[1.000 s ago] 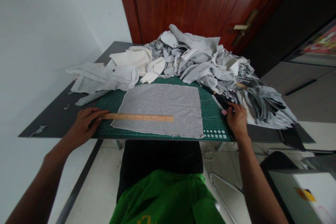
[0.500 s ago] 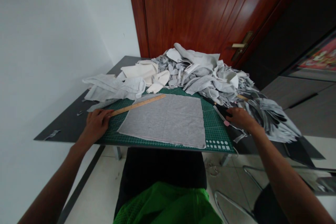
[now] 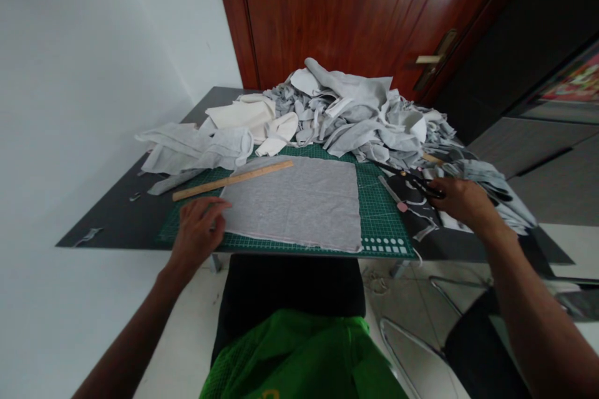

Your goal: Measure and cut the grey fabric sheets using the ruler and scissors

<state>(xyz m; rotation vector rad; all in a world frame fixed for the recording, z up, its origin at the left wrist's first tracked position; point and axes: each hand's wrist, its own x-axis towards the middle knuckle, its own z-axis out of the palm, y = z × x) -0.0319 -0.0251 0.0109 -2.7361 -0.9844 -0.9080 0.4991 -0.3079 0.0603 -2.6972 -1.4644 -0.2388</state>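
Left grip (image 3: 199, 225) is leaving the ruler (image 3: 224, 182) and hanging empty | right grip (image 3: 463, 201) is clasping scissors' (image 3: 422, 185) handles | cloth (image 3: 294, 206) is lying flat on mat (image 3: 381, 202), ruler crossing its far-left corner | I'm judging laying-out done, scissors not yet touching cloth

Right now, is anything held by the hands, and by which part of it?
The right hand holds the black scissors by the handles. The left hand appears to hold nothing, its fingers at the left edge of the grey cloth.
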